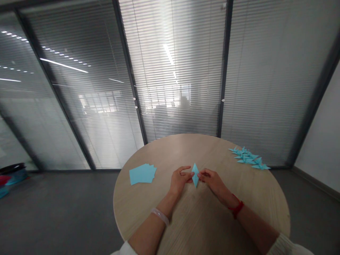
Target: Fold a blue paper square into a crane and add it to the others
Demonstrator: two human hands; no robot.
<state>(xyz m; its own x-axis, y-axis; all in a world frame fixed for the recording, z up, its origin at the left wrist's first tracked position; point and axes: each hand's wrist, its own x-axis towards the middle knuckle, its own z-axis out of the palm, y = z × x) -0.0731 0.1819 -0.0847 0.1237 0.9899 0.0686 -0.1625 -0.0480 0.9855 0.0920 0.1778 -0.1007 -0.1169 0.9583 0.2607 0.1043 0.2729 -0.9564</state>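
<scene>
A light blue paper folded into a narrow diamond shape [195, 174] stands between my two hands over the round wooden table [202, 219]. My left hand [180, 179] pinches its left edge with thumb and fingertips. My right hand [212, 179] pinches its right edge the same way. A pale bangle sits on my left wrist and a red band on my right wrist.
A fanned stack of flat light blue paper sheets [142, 174] lies on the table to the left. Several folded blue paper figures [249, 158] lie in a row at the table's far right. Glass walls with blinds stand behind; grey floor surrounds the table.
</scene>
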